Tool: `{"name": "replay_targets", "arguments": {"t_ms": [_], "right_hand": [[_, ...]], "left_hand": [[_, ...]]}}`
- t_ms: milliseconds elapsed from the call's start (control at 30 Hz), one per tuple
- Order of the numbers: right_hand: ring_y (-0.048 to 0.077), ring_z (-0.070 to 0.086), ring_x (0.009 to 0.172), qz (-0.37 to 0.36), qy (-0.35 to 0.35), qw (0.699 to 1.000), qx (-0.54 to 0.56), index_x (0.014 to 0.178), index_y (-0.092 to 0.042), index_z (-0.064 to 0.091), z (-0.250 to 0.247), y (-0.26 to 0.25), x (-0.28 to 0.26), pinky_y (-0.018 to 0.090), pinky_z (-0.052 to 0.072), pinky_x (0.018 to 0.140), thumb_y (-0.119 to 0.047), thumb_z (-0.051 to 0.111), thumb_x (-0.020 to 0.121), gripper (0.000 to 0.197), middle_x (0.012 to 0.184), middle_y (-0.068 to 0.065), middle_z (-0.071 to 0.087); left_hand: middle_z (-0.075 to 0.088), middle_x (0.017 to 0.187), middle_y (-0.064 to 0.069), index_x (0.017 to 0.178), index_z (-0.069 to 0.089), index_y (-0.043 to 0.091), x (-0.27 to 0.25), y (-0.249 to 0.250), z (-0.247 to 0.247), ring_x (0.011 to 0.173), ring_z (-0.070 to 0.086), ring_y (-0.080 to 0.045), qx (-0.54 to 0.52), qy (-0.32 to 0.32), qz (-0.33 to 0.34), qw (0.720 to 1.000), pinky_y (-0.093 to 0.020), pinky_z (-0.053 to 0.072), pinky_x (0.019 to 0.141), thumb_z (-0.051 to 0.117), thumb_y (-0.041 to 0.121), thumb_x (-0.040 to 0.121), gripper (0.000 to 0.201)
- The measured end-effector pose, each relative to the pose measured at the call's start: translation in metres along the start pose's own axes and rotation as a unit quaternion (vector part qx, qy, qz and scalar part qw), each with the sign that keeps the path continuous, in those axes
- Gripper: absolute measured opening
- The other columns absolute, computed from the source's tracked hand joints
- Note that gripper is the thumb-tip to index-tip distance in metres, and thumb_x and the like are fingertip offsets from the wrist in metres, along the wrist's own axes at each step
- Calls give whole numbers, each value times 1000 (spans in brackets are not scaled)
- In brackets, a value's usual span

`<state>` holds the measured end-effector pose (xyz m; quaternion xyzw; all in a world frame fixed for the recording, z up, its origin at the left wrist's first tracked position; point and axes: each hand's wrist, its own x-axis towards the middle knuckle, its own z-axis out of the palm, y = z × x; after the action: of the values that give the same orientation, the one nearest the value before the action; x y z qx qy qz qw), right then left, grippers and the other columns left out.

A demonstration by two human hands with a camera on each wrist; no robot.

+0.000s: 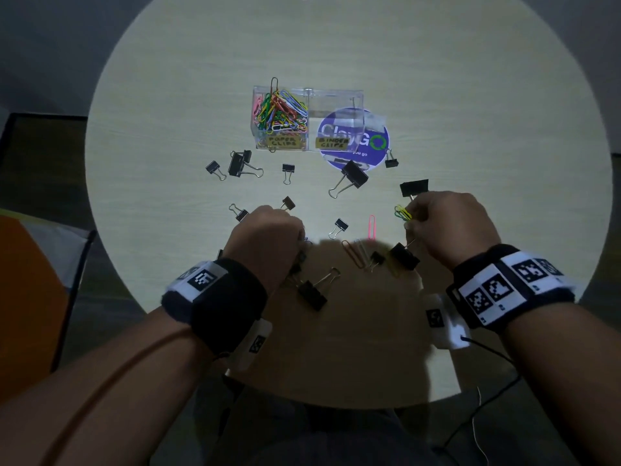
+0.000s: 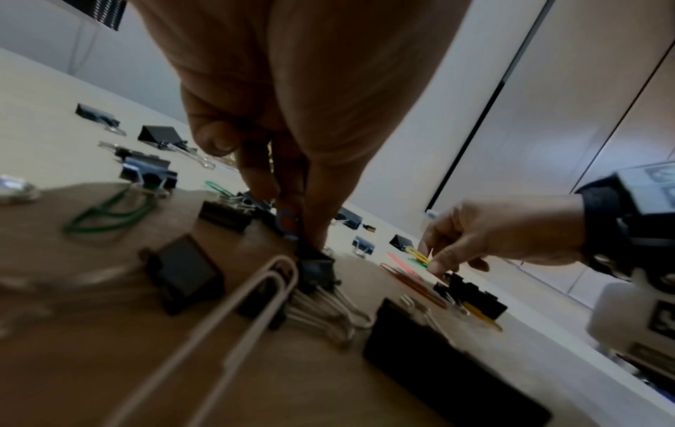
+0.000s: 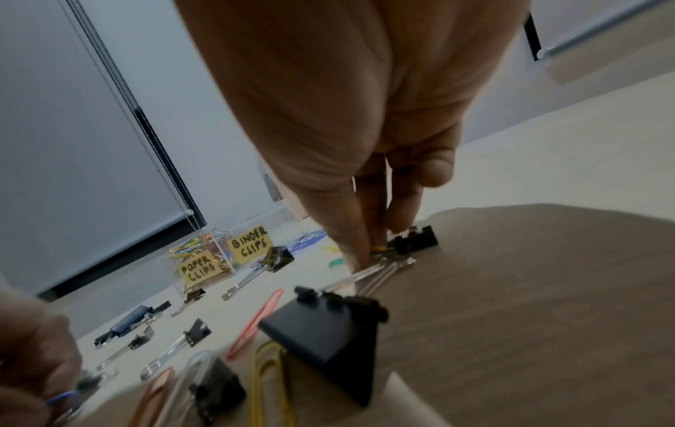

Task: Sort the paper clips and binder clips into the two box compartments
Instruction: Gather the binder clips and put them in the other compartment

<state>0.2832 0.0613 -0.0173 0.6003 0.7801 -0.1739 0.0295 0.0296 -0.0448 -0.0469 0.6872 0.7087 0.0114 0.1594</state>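
Head view is showing a round table, and going from left to right the first thing is the clear box far from the person. Its left compartment, labelled for paper clips, is holding a full coloured heap; the right one, labelled for binder clips, is looking nearly empty. In front of it about fifteen black binder clips are lying scattered, though some are hiding under the hands, so the count is not sure. The left hand is reaching down with curled fingers, and in the left wrist view its fingertips are pinching a blue paper clip just above a small binder clip. Between the hands a pink paper clip and an orange one are lying loose, with perhaps two more beside them. The right hand is holding a small bunch of yellow and green paper clips in pinched fingers. Paper clips are probably handling as light, thin, slippery wire, so pinching the flat loops seems best. Binder clips are seeming heavier and stiff, and are easier to take by the body or wire handles.
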Motion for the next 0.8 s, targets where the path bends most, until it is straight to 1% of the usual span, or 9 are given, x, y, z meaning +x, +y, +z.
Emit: {"name": "replay_targets", "arguments": {"t_ms": [67,167,267,333,400,533,600,667,800], "right_hand": [[29,59,90,-7,-7,1000,-9,89,-22,73,0,-1,4,30,40,69,-18,72,75,14,92,3,64],[29,53,90,-7,-36,999,-38,81,-18,69,0,-3,8,31,42,66,-24,74,68,15,92,2,52],[30,50,92,-37,-33,996,-77,82,-13,69,0,-8,7,32,40,64,-28,67,75,17,95,6,53],[30,52,89,-50,-18,998,-41,80,-15,67,-2,-13,5,33,41,63,-28,63,77,14,91,6,58],[28,56,79,-48,-29,998,24,73,-18,64,-5,-20,3,35,44,62,-29,61,79,12,78,2,63],[33,56,78,-48,-72,996,19,77,-14,64,3,-36,-2,36,45,65,-29,63,83,16,74,10,64],[37,57,77,-72,-46,996,-19,81,-8,63,12,-41,-3,37,47,66,-29,61,85,21,75,15,64],[37,57,72,-96,-30,994,-43,82,-6,61,17,-46,-5,38,49,64,-30,62,84,24,73,16,63],[37,57,70,-116,-31,991,-53,84,-4,62,22,-51,-4,39,50,63,-23,64,82,19,74,17,63]], "left_hand": [[68,76,-7,80,76,18,0,3,-2,77,60,-30,9,-10,21,1000,-40,55,67,63,26,82,15],[67,80,-10,81,73,13,-1,6,-4,80,58,-30,12,-19,30,999,-41,55,67,60,26,85,18],[66,77,-9,77,70,13,-3,6,-8,77,59,-30,-31,-21,34,999,-43,55,68,51,24,89,24],[68,77,-4,78,68,15,-5,5,-19,76,63,-26,-158,-19,-27,987,-41,54,70,52,23,91,22],[70,79,2,81,68,16,-5,-5,-31,75,65,-18,-289,0,-135,948,-30,52,67,56,24,91,17],[73,76,1,79,71,16,-10,-37,-52,66,66,-9,-352,113,-260,892,-12,47,56,68,23,86,10],[75,76,3,77,73,18,-8,-47,-53,71,70,-10,-337,118,-273,893,-14,54,65,72,23,83,8],[75,74,3,75,73,20,-5,-50,-50,71,72,-11,-332,103,-276,896,-27,60,72,74,23,80,6],[73,72,5,80,74,27,2,-52,-45,71,70,-13,-233,63,-188,952,-31,58,71,72,33,80,6]]}}
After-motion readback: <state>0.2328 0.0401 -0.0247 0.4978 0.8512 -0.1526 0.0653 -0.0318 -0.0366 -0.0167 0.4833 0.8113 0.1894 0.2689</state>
